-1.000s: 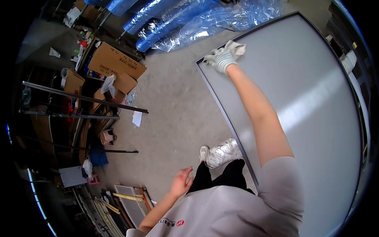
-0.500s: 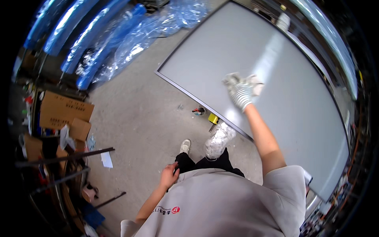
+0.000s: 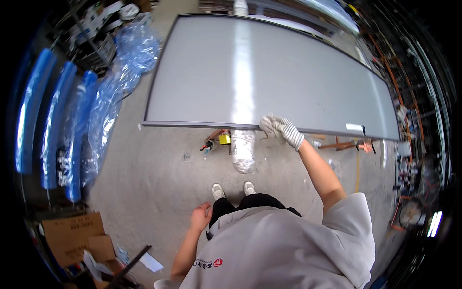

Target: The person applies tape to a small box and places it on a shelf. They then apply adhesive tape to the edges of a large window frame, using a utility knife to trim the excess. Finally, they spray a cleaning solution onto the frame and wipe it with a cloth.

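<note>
A large grey glass-like panel in a dark frame lies flat in front of me, with a bright reflection down its surface. My right hand, in a white-and-grey striped glove, is closed on a pale, bunched cloth. Hand and cloth are at the near edge of the frame, right of the reflection. My bare left hand hangs low beside my left thigh, its fingers loosely apart with nothing in them.
Below the panel's near edge stand a foil-like wrapped roll and a yellow block. Blue plastic-wrapped lengths and crumpled film are at the left. A cardboard box sits lower left, a fan far right.
My right hand has moved with the cloth from the middle of the panel to its near edge. My view has turned, so the panel now appears squarer to me. My left hand still hangs low.
</note>
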{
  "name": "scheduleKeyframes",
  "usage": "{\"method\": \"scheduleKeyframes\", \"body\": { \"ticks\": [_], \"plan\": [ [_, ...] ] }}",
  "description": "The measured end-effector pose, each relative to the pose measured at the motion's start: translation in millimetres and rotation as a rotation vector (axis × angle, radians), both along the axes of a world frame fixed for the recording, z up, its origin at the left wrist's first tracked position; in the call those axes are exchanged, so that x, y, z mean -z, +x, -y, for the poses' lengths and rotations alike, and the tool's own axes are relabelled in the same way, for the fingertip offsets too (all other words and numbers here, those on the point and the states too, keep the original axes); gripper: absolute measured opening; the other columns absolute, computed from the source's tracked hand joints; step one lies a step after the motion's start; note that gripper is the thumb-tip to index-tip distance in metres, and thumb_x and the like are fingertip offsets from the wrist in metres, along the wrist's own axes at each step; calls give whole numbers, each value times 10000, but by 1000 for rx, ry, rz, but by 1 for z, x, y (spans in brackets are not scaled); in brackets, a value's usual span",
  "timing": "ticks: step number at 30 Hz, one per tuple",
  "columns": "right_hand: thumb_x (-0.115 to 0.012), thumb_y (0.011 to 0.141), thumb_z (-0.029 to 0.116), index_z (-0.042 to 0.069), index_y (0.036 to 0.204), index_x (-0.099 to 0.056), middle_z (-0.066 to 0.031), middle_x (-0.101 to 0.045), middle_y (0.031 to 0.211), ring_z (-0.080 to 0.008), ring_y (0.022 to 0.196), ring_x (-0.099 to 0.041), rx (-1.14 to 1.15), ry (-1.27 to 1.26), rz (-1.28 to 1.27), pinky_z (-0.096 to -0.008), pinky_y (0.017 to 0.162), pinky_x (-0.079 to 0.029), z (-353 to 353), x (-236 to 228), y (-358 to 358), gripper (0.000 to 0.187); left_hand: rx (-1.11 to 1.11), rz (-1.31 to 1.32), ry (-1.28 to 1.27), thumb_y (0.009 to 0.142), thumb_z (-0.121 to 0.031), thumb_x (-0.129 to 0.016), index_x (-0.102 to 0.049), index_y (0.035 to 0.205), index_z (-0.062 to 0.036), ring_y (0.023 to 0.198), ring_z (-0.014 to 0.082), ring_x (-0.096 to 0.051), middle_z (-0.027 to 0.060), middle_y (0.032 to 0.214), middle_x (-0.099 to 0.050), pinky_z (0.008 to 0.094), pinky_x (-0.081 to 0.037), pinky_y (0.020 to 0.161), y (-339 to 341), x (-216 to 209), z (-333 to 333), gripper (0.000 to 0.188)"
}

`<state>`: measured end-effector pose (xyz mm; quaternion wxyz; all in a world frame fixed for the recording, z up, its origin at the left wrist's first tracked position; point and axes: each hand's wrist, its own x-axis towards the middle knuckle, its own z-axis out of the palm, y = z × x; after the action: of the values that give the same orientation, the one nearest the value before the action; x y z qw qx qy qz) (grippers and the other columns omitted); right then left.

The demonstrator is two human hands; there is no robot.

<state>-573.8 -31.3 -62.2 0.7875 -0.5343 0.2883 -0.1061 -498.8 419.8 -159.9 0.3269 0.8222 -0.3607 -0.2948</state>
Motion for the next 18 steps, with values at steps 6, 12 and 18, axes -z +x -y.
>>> {"method": "scheduleKeyframes", "body": {
  "ticks": [6,12,18],
  "plan": [
    [-601,866,276,40,1152,-557,-75,-596,1103,-194,1014,-545,456,11,-5,-342,888,-469,-3,37,-165,374,459,-36,-118,827,-150,-593,-619,1059,-25,869,334,-626,159,921,-663,407,-500,785,-26,-9,89,264],
    [-392,931,419,81,1264,-512,-222,-562,1182,-361,1102,-535,533,-543,-822,-390,924,-434,-110,208,-401,489,929,113,-117,819,-147,-589,-654,999,-28,823,328,-636,151,878,-669,404,-507,747,-86,-17,202,226],
    [-355,921,384,128,1265,-517,-178,-561,1220,-371,1107,-535,586,-250,-1175,-416,943,-418,-209,147,-574,458,1424,135,-83,819,-247,-579,-651,1038,-61,859,328,-635,151,912,-669,409,-508,776,-278,0,311,297]
  ]
}}
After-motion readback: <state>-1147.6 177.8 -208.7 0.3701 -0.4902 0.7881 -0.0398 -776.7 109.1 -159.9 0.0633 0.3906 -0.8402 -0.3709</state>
